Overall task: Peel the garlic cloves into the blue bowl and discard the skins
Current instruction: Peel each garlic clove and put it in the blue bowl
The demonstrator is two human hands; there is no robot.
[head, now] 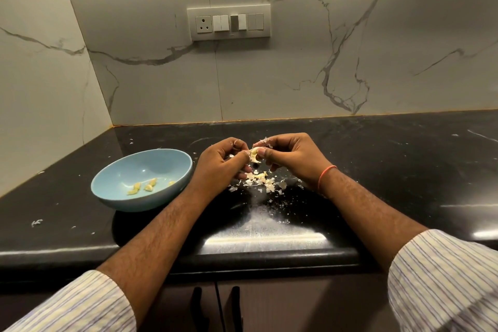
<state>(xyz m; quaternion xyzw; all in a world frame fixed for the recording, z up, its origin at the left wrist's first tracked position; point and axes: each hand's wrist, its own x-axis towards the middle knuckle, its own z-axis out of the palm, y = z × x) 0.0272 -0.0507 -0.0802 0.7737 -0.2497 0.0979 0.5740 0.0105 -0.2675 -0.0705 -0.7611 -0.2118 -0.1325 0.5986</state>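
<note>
Both hands up over the black glossy stone counter [377, 170], just right of the pale blue ceramic bowl [107, 186]. Left hand [219, 167] and right hand [291, 155] meet at one small part-skinned garlic clove [254, 155], held in the air btwn them; each grip is narrow, thumb + fingertips pinched on the clove, rest of fingers curled in. Cream flesh shows, w/ papery bits hanging off it, so judged mid-peel. Progress: approx four peeled yellowish cloves [145, 186] lie in bowl bottom, near the front wall. Directly below the hands, a loose heap of white papery skins [262, 182] on the counter, w/ a yellowish piece in it; can't tell if clove or skin. Stray flakes scattered wider, some left of bowl and toward the front edge. No whole unpeeled cloves seen elsewhere; more may hide under the hands or in the heap. Left to do, by my read: finish this clove, drop it in bowl, then gather + bin all skins; discard step not yet begun. No bin in view.
</note>
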